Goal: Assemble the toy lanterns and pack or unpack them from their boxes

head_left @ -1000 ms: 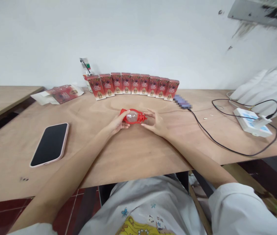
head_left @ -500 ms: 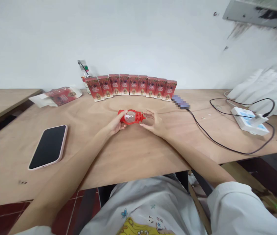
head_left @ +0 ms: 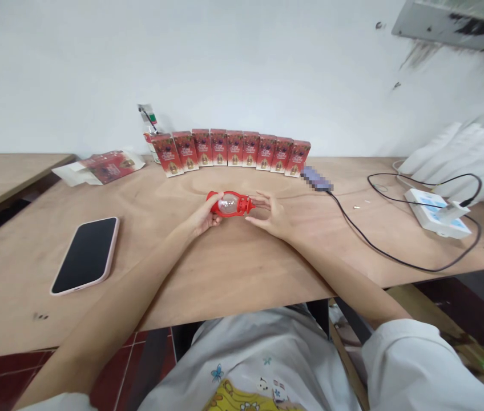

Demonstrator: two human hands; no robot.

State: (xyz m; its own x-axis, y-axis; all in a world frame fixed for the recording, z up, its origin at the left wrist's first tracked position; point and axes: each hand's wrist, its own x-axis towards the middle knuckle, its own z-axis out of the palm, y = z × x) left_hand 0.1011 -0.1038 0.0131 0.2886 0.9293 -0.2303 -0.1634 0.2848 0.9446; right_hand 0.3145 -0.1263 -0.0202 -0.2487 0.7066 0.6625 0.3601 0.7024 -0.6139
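Observation:
A small red lantern (head_left: 230,204) with a clear globe lies on its side just above the wooden table. My left hand (head_left: 205,216) is closed around its base, thumb on top. At the lantern's top end, my right hand (head_left: 273,216) has its thumb and fingers spread apart around the tip. Whether those fingertips touch the lantern or its thin handle I cannot tell.
Several red printed boxes (head_left: 235,149) stand in a curved row near the wall. A flattened box (head_left: 111,165) and a phone (head_left: 85,256) lie left. A blurred device (head_left: 317,179) with a black cable and a white power strip (head_left: 434,212) are right.
Both hands and the lantern keep nearly the same place. The thin wire handle by my right fingers shows less plainly now. The whole view has shifted very slightly.

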